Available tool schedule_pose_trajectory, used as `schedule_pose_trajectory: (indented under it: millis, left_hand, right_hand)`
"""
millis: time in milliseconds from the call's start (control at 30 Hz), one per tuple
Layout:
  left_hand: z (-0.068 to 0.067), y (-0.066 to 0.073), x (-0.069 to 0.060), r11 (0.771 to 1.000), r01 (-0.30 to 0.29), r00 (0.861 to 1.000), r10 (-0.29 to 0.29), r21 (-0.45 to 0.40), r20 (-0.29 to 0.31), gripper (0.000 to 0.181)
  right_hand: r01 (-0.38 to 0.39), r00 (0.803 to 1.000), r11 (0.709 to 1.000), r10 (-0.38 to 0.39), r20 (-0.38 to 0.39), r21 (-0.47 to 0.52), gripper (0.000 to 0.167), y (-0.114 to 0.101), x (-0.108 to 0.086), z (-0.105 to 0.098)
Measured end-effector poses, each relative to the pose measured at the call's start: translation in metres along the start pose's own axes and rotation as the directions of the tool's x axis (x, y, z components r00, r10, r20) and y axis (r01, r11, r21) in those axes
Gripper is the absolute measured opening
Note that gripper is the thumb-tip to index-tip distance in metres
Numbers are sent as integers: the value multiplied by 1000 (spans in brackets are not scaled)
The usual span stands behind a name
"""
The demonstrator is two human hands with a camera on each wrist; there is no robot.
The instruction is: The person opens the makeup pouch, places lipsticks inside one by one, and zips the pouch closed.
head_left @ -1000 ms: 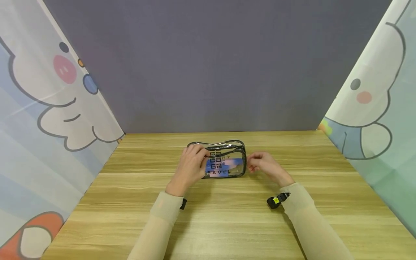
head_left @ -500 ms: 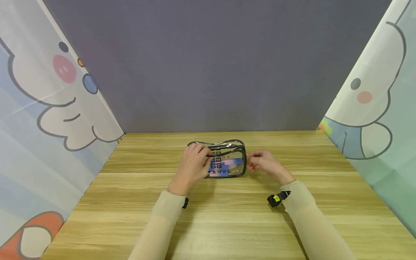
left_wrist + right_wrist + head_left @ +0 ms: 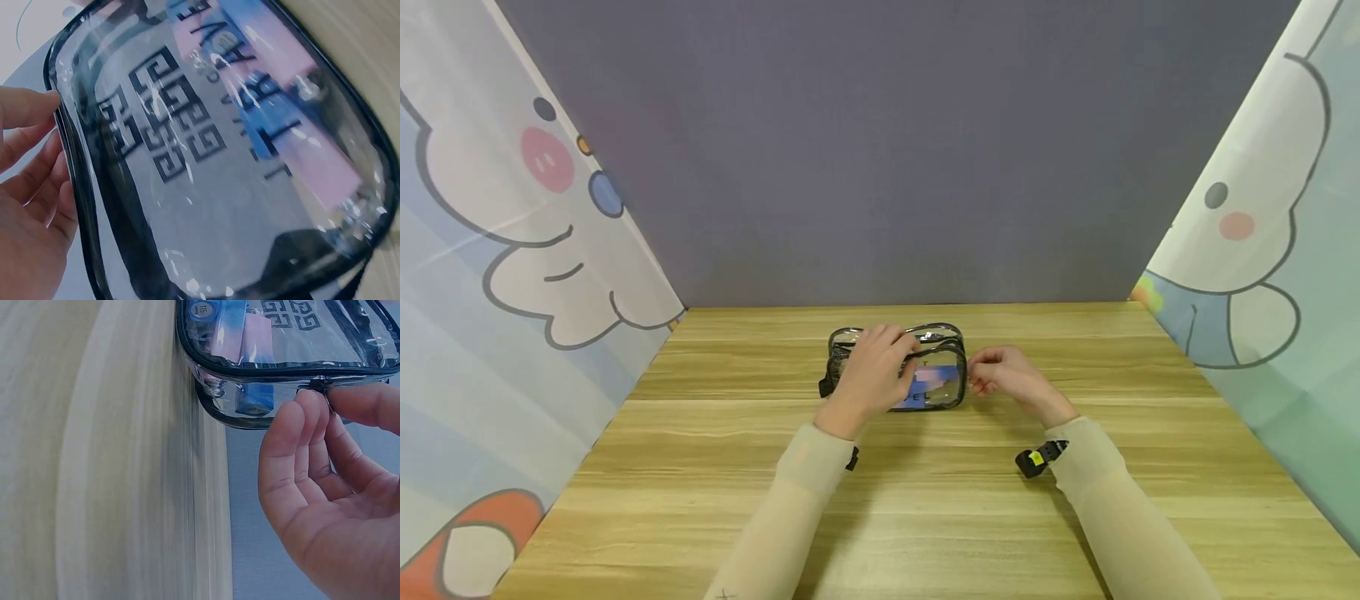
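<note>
A clear zip pouch [image 3: 940,379] with black piping and dark lettering stands upright on the table in the head view. Through its plastic show several pink-and-blue tube-like items [image 3: 312,156]. My left hand [image 3: 874,375] lies over the middle of the pouch's top edge and hides part of its front. Thumb and fingers pinch the black rim in the left wrist view. At the right end, my right hand [image 3: 1011,383] pinches the zipper pull [image 3: 322,386] between thumb and fingers, beside the black zipper line. The pull itself is mostly covered by the fingertips.
The wood-grain table [image 3: 737,500] runs back to a dark grey panel [image 3: 910,167]. Cartoon-printed curtains flank it, one curtain [image 3: 460,275] to the left and one curtain [image 3: 1262,250] to the right. A black strap device [image 3: 1037,460] is on the right wrist.
My left hand has moved rightward along the pouch's top edge, uncovering its left end and a black tab there. The right hand stays almost still at the right end.
</note>
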State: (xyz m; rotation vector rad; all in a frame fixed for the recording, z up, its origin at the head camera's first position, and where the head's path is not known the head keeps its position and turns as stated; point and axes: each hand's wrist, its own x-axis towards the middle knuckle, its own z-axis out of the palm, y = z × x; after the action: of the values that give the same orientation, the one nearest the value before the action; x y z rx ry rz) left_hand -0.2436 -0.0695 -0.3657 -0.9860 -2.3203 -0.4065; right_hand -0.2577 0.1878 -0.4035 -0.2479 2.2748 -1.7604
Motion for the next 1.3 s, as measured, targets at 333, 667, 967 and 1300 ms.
schedule_pose_trajectory:
  millis: [333, 667, 967, 1300]
  left_hand:
    - [5, 12, 16, 999, -4, 998, 2, 32, 71, 10]
    - [8, 13, 19, 999, -35, 997, 33, 35, 68, 6]
    - [10, 14, 18, 999, -27, 997, 24, 31, 70, 5]
    - [10, 15, 17, 999, -21, 997, 19, 26, 81, 5]
  right_hand:
    - [-3, 1000, 1000, 3, -3, -22, 26, -3, 0, 1]
    - [-10, 1000, 999, 10, -9, -53, 25, -6, 1, -2]
    - [-4, 999, 998, 1, -48, -64, 25, -17, -1, -3]
    - [47, 997, 994, -53, -62, -98, 26, -29, -1, -6]
